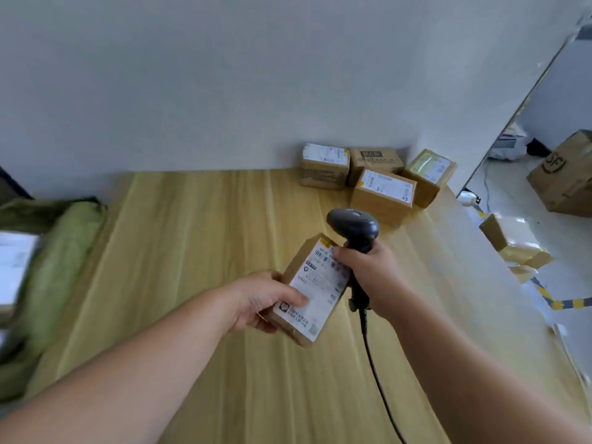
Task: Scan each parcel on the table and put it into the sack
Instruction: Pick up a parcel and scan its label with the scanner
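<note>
While label-up, parcel lengthwise away.

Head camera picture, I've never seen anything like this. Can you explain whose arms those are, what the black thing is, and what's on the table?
There is just one picture, taken by a camera worn on a person's head, looking down at their own bare arms. No machine is involved. The left hand holds a small cardboard parcel, label up, over a wooden table. The right hand grips a black handheld scanner with a cable, right beside that parcel. Four more parcels sit at the table's far corner by the wall. The blurred green sack is at the left edge.
</note>
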